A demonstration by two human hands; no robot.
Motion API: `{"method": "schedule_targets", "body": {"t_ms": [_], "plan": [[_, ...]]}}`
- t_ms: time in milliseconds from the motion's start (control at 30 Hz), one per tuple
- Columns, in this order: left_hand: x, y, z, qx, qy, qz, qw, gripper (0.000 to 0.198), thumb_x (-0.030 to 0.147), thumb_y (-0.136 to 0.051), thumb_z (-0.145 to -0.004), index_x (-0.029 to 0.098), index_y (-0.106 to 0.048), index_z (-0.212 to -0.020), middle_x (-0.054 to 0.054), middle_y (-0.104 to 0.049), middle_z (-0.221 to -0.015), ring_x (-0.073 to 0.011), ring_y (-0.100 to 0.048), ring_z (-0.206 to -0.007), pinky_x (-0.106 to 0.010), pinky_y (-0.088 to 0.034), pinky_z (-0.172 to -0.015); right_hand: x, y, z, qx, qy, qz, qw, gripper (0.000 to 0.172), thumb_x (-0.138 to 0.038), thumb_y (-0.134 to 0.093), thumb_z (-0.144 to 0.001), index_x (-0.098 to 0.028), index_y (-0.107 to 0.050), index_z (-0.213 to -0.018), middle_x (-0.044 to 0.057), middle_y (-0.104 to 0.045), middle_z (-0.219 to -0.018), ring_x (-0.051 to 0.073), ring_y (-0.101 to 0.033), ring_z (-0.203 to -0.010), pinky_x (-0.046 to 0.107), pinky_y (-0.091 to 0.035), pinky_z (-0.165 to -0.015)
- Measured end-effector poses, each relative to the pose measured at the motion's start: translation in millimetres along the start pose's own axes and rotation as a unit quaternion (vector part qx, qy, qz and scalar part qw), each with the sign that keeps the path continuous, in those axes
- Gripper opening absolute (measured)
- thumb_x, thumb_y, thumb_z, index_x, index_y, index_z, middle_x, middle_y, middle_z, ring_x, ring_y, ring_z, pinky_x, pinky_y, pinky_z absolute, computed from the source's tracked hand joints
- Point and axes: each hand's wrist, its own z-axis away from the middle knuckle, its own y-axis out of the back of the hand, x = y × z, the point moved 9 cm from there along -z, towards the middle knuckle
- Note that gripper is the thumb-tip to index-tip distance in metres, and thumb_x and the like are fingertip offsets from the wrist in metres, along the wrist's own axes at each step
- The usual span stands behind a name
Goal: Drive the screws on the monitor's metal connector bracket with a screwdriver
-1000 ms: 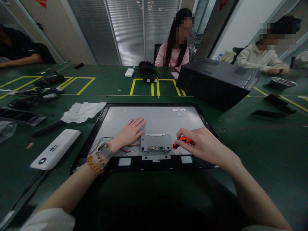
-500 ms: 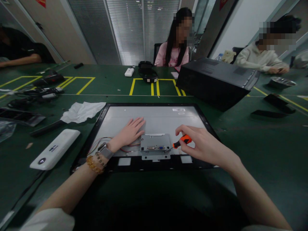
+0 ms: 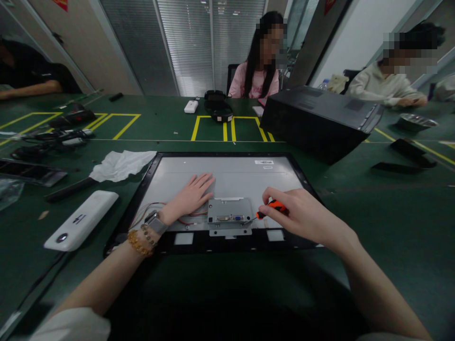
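Black case (image 3: 320,121) behind panel (image 3: 227,177); cloth (image 3: 121,165), white device (image 3: 81,220) left.

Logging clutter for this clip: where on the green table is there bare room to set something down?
Bare green mat lies right of the black-framed monitor panel, before the black desktop case. Left is crowded: crumpled white cloth, white oblong device, cables. On the panel, the right hand grips an orange-handled screwdriver.

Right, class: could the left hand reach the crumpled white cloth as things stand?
Probably yes: the left hand lies open and empty on the monitor panel; only the frame and green table separate it from the white cloth.
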Motion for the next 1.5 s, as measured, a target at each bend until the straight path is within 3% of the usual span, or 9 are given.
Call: {"method": "schedule_targets", "body": {"t_ms": [300, 433, 600, 767, 867, 1133, 1267, 1500], "plan": [[0.2, 1.1, 0.2, 0.004, 0.001, 0.011, 1.000, 0.056, 0.048, -0.024, -0.104, 0.017, -0.031, -0.151, -0.011, -0.026, -0.158, -0.0260, -0.021, -0.146, -0.047, -0.018, -0.118, -1.0, 1.8, -0.9, 0.010, 0.007, -0.017, 1.000, 0.021, -0.034, -0.040, -0.098, -0.020, -0.055, -0.098, 0.002, -0.066, -0.068, 0.018, -0.061, -0.059, 0.029, -0.041, -0.060], [0.6, 2.1, 0.3, 0.005, 0.000, 0.013, 1.000, 0.056, 0.048, -0.024, -0.104, 0.017, -0.031, -0.150, -0.011, -0.026, -0.158, -0.0260, -0.021, -0.146, -0.047, -0.018, -0.117, -2.9, 5.3, 1.0, 0.022, 0.012, -0.033, 0.999, 0.012, -0.028, -0.047, -0.093, -0.021, -0.053, -0.101, 0.003, -0.068, -0.076, 0.020, -0.064, -0.067, 0.031, -0.044, -0.065], [0.9, 1.6, 0.3, 0.004, 0.001, 0.007, 1.000, 0.055, 0.046, -0.024, -0.105, 0.016, -0.031, -0.150, -0.011, -0.026, -0.158, -0.0261, -0.022, -0.146, -0.047, -0.017, -0.118, -4.5, 4.8, 0.8, 0.020, 0.016, -0.053, 0.998, 0.017, -0.026, -0.050, -0.091, -0.020, -0.049, -0.106, 0.007, -0.069, -0.091, 0.022, -0.066, -0.081, 0.034, -0.047, -0.073], [-0.2, -0.1, 0.7, 0.007, 0.000, 0.005, 1.000, 0.055, 0.047, -0.025, -0.105, 0.016, -0.031, -0.150, -0.011, -0.025, -0.158, -0.0258, -0.021, -0.146, -0.046, -0.018, -0.117, 0.4, 1.0, -1.1, 0.007, -0.010, -0.053, 0.999, 0.026, -0.042, -0.038, -0.100, -0.020, -0.050, -0.106, 0.002, -0.066, -0.073, 0.020, -0.063, -0.064, 0.031, -0.045, -0.063], [-0.5, 0.0, 0.7, 0.011, 0.000, 0.011, 1.000, 0.055, 0.047, -0.025, -0.105, 0.017, -0.031, -0.150, -0.010, -0.025, -0.158, -0.0255, -0.021, -0.146, -0.046, -0.017, -0.118, 0.6, 0.9, -1.1, 0.007, -0.007, -0.037, 0.999, 0.025, -0.040, -0.035, -0.101, -0.020, -0.051, -0.103, 0.001, -0.063, -0.065, 0.019, -0.059, -0.057, 0.030, -0.042, -0.059], [-0.2, 1.0, 0.9, 0.010, 0.001, 0.018, 1.000, 0.056, 0.048, -0.025, -0.104, 0.017, -0.030, -0.150, -0.011, -0.025, -0.159, -0.0260, -0.021, -0.146, -0.047, -0.018, -0.117, -4.0, 5.0, 1.2, 0.021, 0.012, -0.066, 0.998, 0.014, -0.026, -0.047, -0.092, -0.020, -0.049, -0.105, 0.006, -0.068, -0.089, 0.021, -0.066, -0.078, 0.034, -0.048, -0.072], [-0.7, 0.4, 1.1, 0.017, -0.003, 0.019, 1.000, 0.056, 0.048, -0.025, -0.104, 0.018, -0.030, -0.151, -0.010, -0.025, -0.159, -0.0257, -0.021, -0.146, -0.047, -0.018, -0.117, -6.5, 6.4, 2.0, 0.025, 0.026, -0.075, 0.997, 0.012, -0.026, -0.047, -0.092, -0.021, -0.050, -0.103, 0.006, -0.069, -0.092, 0.021, -0.066, -0.080, 0.034, -0.049, -0.073], [-0.7, -0.2, 0.3, 0.012, -0.002, 0.011, 1.000, 0.055, 0.046, -0.026, -0.104, 0.017, -0.031, -0.150, -0.011, -0.026, -0.158, -0.0259, -0.021, -0.146, -0.047, -0.017, -0.117, 3.5, 2.9, -0.7, 0.014, -0.022, -0.024, 0.999, 0.022, -0.040, -0.040, -0.099, -0.021, -0.052, -0.097, 0.001, -0.064, -0.064, 0.019, -0.060, -0.057, 0.029, -0.041, -0.056]]}}
